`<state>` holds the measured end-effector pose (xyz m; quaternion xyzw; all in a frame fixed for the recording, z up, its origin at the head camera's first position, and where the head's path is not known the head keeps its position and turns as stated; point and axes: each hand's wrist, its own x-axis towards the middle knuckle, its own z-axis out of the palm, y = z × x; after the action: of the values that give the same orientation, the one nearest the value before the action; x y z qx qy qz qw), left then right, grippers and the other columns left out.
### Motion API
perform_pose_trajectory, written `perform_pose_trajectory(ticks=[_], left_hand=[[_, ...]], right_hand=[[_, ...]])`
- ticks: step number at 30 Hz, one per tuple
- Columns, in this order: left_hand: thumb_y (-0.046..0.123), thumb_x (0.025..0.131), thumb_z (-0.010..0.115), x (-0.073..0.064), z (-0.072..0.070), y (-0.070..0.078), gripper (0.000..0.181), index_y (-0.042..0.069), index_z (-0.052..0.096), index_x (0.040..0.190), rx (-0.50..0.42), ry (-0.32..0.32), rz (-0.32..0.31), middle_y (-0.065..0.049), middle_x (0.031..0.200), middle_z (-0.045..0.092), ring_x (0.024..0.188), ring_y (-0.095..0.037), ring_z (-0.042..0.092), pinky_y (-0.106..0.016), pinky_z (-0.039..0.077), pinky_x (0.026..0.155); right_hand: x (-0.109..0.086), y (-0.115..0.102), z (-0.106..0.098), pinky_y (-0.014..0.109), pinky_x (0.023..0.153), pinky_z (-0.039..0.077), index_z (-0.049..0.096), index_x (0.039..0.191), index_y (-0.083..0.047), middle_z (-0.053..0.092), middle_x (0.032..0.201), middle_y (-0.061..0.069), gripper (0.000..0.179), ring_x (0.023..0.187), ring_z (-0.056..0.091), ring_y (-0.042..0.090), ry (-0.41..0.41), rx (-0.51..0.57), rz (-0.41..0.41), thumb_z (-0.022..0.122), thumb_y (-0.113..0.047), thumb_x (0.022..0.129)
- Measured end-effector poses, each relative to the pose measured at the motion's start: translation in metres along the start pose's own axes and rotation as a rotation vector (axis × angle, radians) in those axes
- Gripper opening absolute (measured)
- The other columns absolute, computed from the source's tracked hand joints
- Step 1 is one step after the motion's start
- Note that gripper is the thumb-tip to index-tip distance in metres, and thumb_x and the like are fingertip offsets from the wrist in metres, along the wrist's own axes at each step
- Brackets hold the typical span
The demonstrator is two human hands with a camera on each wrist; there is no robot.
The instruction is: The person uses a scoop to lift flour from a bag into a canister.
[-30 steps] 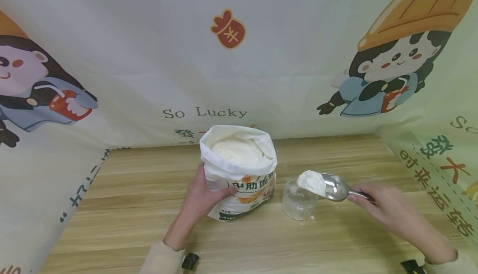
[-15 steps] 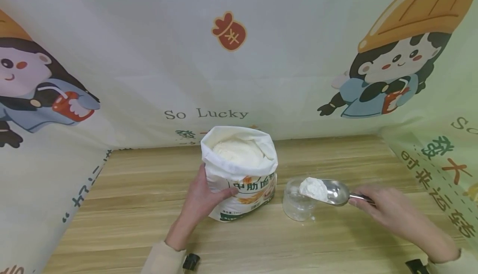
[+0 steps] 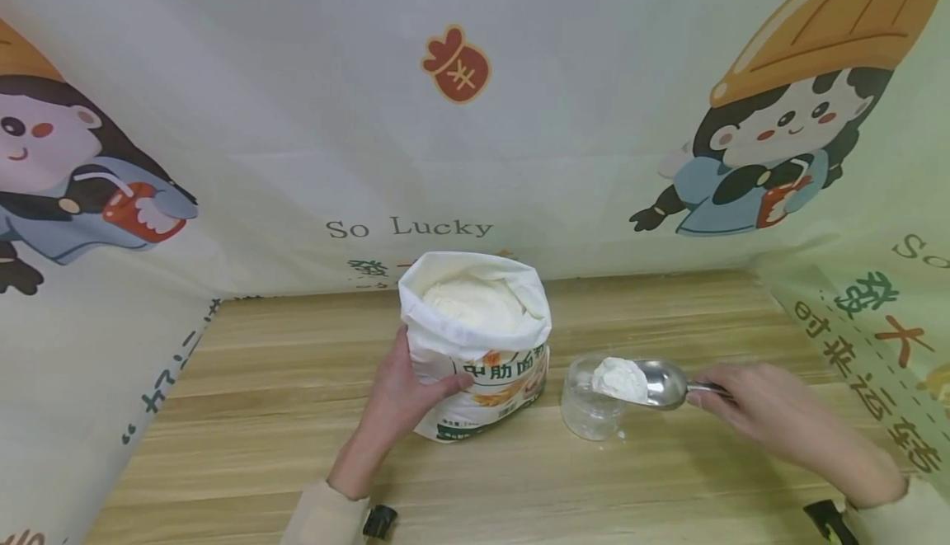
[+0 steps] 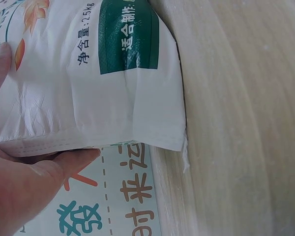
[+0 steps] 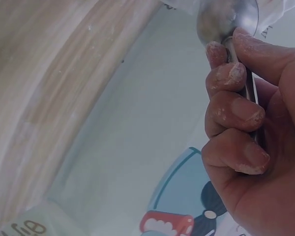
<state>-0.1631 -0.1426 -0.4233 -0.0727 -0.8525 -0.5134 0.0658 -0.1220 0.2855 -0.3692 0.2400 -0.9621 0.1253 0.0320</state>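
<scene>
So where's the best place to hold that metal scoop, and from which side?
Probably its slim handle, taken from the person's right, as the right hand does: the handle points that way, while the scoop's broad end, heaped with white powder, points left.

Pale printed walls [image 3: 564, 133] are enclosing a wood-grain table [image 3: 282, 397] at back and sides; cartoon figures [image 3: 768, 174] are flanking a red pouch [image 3: 457, 65], and "So Lucky" lettering [image 3: 441, 225] is running below.
</scene>
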Motion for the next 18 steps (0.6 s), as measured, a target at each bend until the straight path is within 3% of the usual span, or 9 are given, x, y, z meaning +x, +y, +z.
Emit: perform_pose_trajectory(ticks=[8,14,18], left_hand=[[0.023,0.072,0.096,0.0,0.0,-0.001,0.107,0.011,0.033,0.156,-0.007,-0.001,0.0,-0.016,0.138,0.062,0.127,-0.036,0.059,-0.057,0.049,0.105],[0.022,0.072,0.096,0.0,-0.001,-0.001,0.106,0.011,0.034,0.156,-0.007,-0.001,0.002,-0.015,0.139,0.062,0.127,-0.035,0.059,-0.057,0.049,0.105],[0.023,0.072,0.096,0.001,0.0,-0.001,0.106,0.011,0.034,0.156,-0.007,-0.003,-0.002,-0.015,0.139,0.062,0.127,-0.035,0.059,-0.057,0.049,0.105]], right_hand=[[0.01,-0.005,-0.012,0.025,0.05,0.041,0.076,0.096,-0.012,0.059,0.072,-0.015,0.015,0.059,0.044,0.002,-0.048,-0.055,-0.006,0.074,-0.027,0.095],[0.016,-0.012,-0.02,0.024,0.047,0.032,0.066,0.081,-0.021,0.044,0.064,-0.015,0.018,0.055,0.036,0.004,-0.076,-0.083,-0.004,0.074,-0.027,0.096],[0.019,-0.018,-0.023,0.025,0.047,0.03,0.062,0.078,-0.022,0.042,0.063,-0.013,0.022,0.055,0.036,0.006,-0.083,-0.114,0.011,0.075,-0.028,0.095]])
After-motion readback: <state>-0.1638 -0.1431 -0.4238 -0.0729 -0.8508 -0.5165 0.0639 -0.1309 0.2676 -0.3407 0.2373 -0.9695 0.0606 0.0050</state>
